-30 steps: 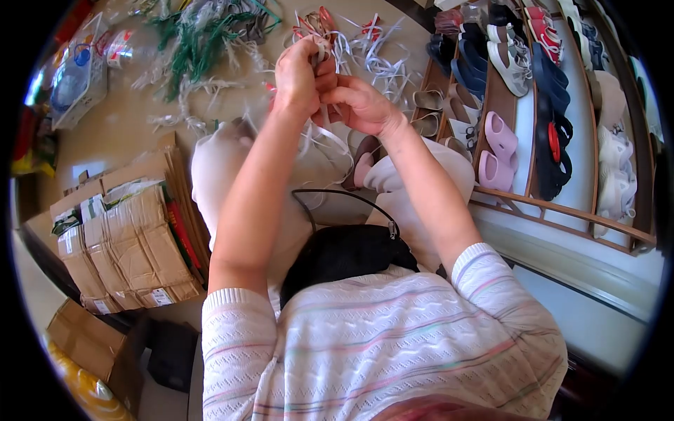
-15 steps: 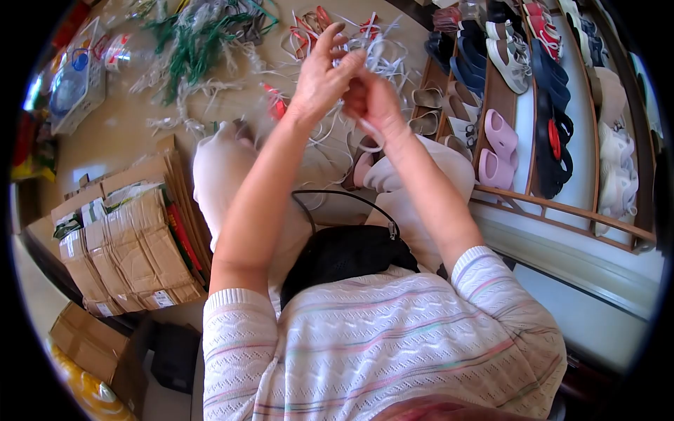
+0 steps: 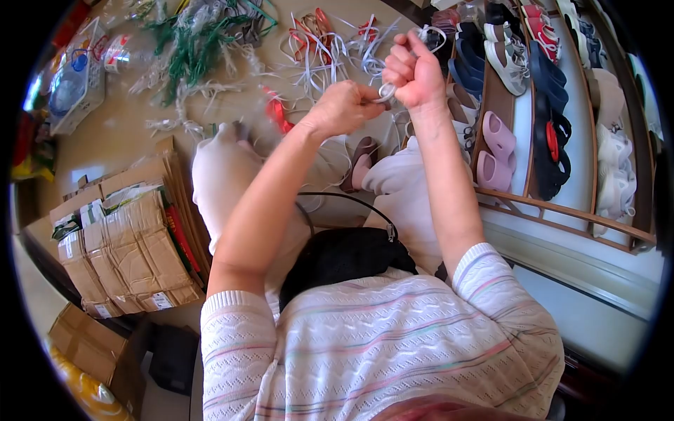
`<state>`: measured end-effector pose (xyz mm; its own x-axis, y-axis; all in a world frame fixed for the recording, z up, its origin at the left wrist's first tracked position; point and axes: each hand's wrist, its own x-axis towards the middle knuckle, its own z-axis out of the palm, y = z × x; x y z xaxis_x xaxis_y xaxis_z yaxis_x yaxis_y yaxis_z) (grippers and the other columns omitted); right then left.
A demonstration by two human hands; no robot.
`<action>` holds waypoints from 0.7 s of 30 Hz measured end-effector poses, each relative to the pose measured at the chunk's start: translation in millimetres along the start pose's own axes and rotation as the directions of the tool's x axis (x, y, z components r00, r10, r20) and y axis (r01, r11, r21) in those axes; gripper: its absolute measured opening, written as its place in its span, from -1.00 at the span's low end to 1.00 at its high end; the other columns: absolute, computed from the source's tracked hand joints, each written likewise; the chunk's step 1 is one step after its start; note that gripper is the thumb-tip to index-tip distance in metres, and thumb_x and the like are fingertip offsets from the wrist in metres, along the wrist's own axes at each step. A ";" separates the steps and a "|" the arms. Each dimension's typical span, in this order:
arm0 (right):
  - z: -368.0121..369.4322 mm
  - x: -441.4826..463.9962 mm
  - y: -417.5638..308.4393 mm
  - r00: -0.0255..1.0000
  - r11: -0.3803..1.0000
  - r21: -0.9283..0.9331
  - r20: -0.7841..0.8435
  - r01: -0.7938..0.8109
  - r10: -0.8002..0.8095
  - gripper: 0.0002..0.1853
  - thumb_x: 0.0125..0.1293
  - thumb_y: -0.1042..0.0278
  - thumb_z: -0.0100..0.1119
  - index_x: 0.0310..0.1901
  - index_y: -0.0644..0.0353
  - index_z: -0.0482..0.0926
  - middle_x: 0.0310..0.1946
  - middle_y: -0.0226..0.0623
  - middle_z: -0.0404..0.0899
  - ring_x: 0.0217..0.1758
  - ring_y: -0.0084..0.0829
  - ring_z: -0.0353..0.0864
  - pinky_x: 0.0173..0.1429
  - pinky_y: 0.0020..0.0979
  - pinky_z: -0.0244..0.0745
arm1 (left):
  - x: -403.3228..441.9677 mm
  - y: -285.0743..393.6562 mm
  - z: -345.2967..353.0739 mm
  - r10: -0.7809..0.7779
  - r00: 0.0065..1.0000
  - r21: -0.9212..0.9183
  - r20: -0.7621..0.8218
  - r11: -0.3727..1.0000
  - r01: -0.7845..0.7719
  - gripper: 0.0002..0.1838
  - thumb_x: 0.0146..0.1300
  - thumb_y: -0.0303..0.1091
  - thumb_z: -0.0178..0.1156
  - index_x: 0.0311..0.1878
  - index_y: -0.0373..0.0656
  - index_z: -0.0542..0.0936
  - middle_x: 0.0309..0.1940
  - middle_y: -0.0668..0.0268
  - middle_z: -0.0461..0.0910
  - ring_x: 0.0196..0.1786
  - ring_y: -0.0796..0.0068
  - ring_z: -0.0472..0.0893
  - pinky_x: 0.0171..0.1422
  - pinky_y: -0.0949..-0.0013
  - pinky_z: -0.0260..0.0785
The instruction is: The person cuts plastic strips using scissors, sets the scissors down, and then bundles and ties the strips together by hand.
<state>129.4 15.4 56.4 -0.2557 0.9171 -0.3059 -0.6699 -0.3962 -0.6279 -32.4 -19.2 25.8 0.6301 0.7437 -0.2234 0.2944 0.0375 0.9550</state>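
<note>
In front of me, my left hand [image 3: 344, 107] is closed in a pinch on a white ribbon [image 3: 386, 90], which makes a small loop by the fingertips. My right hand [image 3: 418, 74] is raised just to the right, palm side showing and fingers curled. The same kind of white strip loops out beyond its fingertips, so the ribbon appears to be wound around or held in those fingers. Below, loose white and red ribbons [image 3: 319, 52] lie tangled on the floor, with a red piece [image 3: 275, 111] nearer my left forearm.
A heap of green and white string [image 3: 193, 49] lies on the floor at upper left, beside a plastic basket [image 3: 77, 84]. Flattened cardboard [image 3: 130, 252] is stacked at my left. A shoe rack [image 3: 562, 207] with several pairs stands at my right. A black bag [image 3: 344, 259] rests on my lap.
My hands were together and have moved apart. The right hand rose to the right and turned palm side up; the left dropped lower and closed from spread fingers into a pinch.
</note>
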 end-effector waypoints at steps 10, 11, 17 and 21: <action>-25.5 -34.6 27.7 0.912 0.853 -0.345 -0.268 -0.391 0.310 -0.76 0.27 0.08 0.03 -0.36 0.08 0.38 -0.75 -0.68 0.00 -0.76 -0.76 -0.08 -0.72 -0.65 -0.18 | 6.3 -22.6 5.8 0.460 0.847 0.606 -0.268 0.764 -0.223 -0.82 -0.23 -0.35 0.25 -0.45 -0.14 0.61 -0.44 0.34 0.57 -0.29 0.31 0.51 -0.15 0.33 0.34; -28.2 -38.8 31.1 0.909 0.820 -0.400 -0.265 -0.408 0.323 -0.73 0.21 0.06 0.12 -0.40 0.06 0.37 -0.74 -0.68 0.03 -0.74 -0.78 -0.06 -0.71 -0.66 -0.19 | 9.6 -24.0 4.2 0.390 0.890 0.522 -0.235 0.823 -0.223 -0.80 -0.24 -0.35 0.25 -0.44 -0.15 0.60 -0.45 0.31 0.58 -0.34 0.31 0.52 -0.18 0.34 0.36; -27.7 -62.4 47.2 0.839 0.538 -0.684 -0.210 -0.493 0.503 -0.73 0.22 0.10 0.11 -0.46 0.10 0.40 -0.74 -0.67 0.10 -0.76 -0.80 -0.04 -0.71 -0.68 -0.21 | 7.0 -25.1 -17.3 0.175 0.966 0.220 -0.190 0.967 -0.132 -0.78 -0.21 -0.40 0.24 -0.40 -0.23 0.57 -0.55 0.29 0.56 -0.50 0.49 0.54 -0.37 0.42 0.40; -28.0 -66.9 46.6 0.831 0.499 -0.702 -0.246 -0.508 0.499 -0.72 0.23 0.13 0.11 -0.46 0.17 0.46 -0.78 -0.67 0.13 -0.78 -0.79 -0.03 -0.72 -0.65 -0.21 | 4.3 -20.0 -23.1 -0.051 0.983 -0.209 -0.179 0.978 0.013 -0.86 -0.14 -0.47 0.21 -0.44 -0.27 0.52 -0.56 0.35 0.51 -0.48 0.56 0.51 -0.37 0.49 0.43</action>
<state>134.9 -65.7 27.6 -0.3750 0.5537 -0.7435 0.2848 -0.6945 -0.6608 -52.2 -1.3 10.2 0.4760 0.8480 -0.2332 0.1457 0.1855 0.9718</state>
